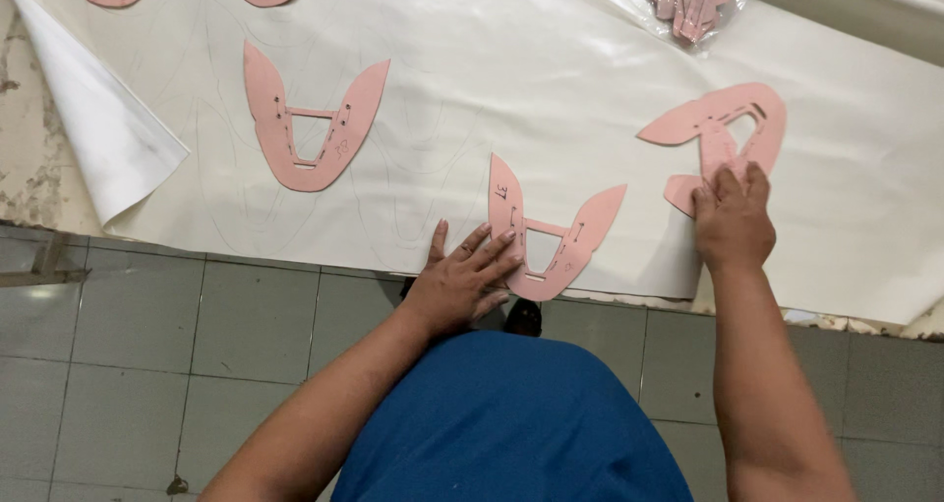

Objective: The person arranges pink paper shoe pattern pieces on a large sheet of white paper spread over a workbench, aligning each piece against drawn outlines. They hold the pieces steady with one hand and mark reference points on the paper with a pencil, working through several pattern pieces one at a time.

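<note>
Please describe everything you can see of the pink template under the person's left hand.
The pink template is a flat, U-shaped cutout that looks like stiff card, with two pointed prongs, a crossbar over an open window, small slots and handwritten marks. It lies flat on the cream sheet near that sheet's front edge, prongs pointing away from the person. The left hand presses its left prong with spread fingers.

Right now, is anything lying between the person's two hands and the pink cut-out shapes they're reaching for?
Nothing visible does. The left hand lies flat on one pink template, and the right hand already presses on another pink template on the cream sheet.
</note>
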Demonstrator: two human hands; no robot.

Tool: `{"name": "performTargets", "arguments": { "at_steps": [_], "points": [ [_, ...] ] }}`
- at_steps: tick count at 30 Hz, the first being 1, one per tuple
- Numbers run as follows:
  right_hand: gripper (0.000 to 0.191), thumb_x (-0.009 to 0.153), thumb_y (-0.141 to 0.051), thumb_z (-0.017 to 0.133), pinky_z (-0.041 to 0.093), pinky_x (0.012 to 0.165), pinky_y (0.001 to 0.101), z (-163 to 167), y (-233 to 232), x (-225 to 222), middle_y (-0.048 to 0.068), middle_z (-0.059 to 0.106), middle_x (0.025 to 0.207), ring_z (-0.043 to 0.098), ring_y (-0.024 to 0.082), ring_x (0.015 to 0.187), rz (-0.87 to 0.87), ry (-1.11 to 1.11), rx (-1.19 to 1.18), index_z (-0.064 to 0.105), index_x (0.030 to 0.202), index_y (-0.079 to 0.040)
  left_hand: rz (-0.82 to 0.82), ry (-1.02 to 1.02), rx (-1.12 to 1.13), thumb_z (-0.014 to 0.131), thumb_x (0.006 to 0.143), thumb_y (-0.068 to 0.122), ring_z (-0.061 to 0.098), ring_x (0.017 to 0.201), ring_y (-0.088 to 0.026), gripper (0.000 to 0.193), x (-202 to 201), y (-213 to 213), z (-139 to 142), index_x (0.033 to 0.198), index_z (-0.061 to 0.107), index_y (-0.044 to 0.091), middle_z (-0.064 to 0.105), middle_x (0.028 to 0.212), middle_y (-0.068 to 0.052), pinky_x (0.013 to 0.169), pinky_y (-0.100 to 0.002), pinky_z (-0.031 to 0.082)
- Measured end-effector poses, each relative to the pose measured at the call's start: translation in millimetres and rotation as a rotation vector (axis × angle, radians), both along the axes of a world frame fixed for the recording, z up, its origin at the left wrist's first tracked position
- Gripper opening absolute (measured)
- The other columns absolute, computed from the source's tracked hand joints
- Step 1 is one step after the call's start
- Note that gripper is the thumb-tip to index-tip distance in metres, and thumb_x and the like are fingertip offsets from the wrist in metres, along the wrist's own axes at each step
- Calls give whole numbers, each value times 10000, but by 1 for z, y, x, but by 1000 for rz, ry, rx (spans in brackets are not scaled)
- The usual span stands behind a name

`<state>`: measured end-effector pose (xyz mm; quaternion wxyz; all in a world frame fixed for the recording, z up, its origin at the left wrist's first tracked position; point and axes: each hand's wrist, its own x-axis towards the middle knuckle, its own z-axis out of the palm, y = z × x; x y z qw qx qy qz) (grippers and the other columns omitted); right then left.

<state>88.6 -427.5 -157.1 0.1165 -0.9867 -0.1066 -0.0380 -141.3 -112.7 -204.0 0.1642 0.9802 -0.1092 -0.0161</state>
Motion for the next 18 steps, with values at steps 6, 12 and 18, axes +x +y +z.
{"name": "performTargets", "arguments": {
  "at_steps": [6, 12, 18],
  "points": [
    [504, 896, -344, 698, 569, 770, 359, -10, 31, -61, 76, 560, 1439, 670, 249, 764, 109, 261, 258, 666, 1349, -127, 18, -101, 39, 573, 978, 512, 185, 1580, -240, 592, 11, -6, -2, 1524, 459, 314, 339, 1667, 29, 1232, -637, -29],
    [538, 889, -368, 757, 557, 825, 400, -4, 56, -79, 117, 505, 1444, 646, 283, 1119, 204, 145, 209, 656, 1380, -173, 177, -85, -58, 639, 961, 487, 215, 1580, -244, 728, 31, -1, 3, 1575, 433, 155, 338, 1676, -79, 1256, -634, 33],
    [550, 922, -358, 720, 539, 895, 429, -8, 50, -70, 126, 487, 1419, 604, 304, 1204, 197, 209, 216, 627, 1442, -205, 220, 41, -97, 664, 882, 556, 203, 1547, -261, 761, 46, 1, 20, 1519, 434, 208, 300, 1639, -85, 1218, -631, 17]
  ]
}}
